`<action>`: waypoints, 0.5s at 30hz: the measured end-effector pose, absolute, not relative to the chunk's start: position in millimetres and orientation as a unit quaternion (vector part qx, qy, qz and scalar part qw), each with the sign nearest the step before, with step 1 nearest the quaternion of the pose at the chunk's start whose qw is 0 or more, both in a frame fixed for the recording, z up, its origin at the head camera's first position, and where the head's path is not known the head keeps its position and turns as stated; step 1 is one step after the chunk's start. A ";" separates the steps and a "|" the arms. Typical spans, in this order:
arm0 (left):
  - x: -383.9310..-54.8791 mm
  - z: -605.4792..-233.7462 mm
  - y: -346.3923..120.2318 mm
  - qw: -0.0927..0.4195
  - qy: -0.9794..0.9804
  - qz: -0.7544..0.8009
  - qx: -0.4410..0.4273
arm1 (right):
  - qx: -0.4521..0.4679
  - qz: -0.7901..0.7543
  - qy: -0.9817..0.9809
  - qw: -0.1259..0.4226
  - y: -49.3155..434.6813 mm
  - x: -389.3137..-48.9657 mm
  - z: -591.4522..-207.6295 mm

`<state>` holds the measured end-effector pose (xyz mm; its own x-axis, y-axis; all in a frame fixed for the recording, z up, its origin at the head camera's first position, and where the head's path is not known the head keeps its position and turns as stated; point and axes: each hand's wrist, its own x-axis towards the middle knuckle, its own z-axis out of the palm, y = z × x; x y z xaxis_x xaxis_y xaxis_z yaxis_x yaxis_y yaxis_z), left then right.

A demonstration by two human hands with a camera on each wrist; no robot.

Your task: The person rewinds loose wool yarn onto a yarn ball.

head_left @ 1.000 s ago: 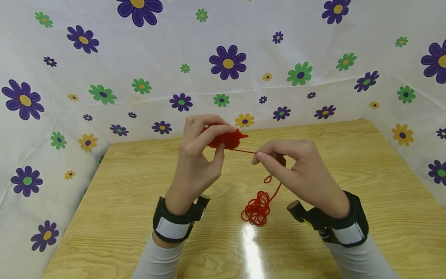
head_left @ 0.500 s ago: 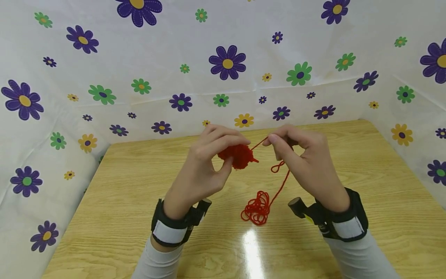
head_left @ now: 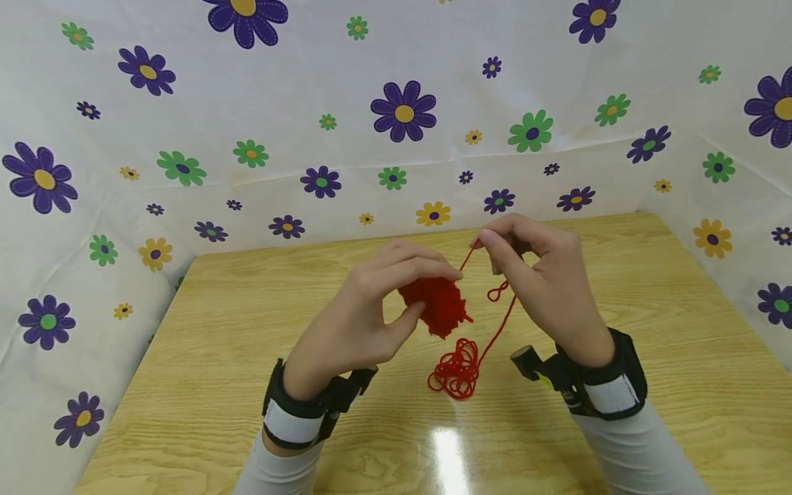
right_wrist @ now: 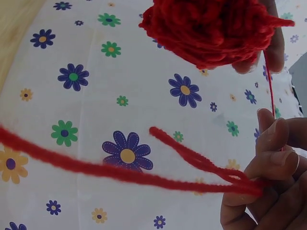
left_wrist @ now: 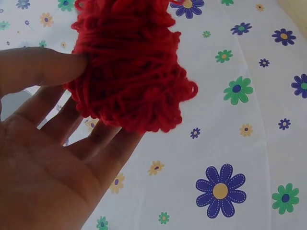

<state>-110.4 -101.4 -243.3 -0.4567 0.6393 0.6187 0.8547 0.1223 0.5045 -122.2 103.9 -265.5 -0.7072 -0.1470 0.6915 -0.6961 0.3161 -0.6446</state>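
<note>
A wound bundle of red yarn (head_left: pixel 441 307) is gripped above the table between the thumb and fingers of my left hand (head_left: pixel 377 302). In the left wrist view the bundle (left_wrist: pixel 129 67) shows many wrapped strands, with the thumb across its near side. My right hand (head_left: pixel 538 275), up and to the right, pinches the strand (head_left: pixel 467 258) that runs taut from the bundle. More yarn (right_wrist: pixel 192 184) passes through the curled fingers of that hand, where a small twisted loop (head_left: pixel 497 292) hangs. From there a length drops to a loose tangle of red yarn (head_left: pixel 456 371) on the table.
The wooden table (head_left: pixel 247 330) stretches around both hands. A white cloth with printed flowers (head_left: pixel 297 124) hangs behind and at both sides of it. Each wrist wears a black strap with a small camera (head_left: pixel 533 364).
My left hand has moved right and down, turning the bundle. The right hand has swung up and right with the strand, which now rises from the bundle's top. The tangle lies where it was.
</note>
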 end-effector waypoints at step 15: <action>-106.2 -239.3 -105.2 0.122 -0.687 -0.517 -0.495 | 0.251 0.478 -0.812 0.222 96.5 -118.3 -258.9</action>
<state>-106.2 -105.2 -239.3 -0.4791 0.5543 0.6806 0.8075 -0.0256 0.5893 -118.3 96.5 -258.9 -0.7756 -0.1950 0.6004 -0.6195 0.4180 -0.6645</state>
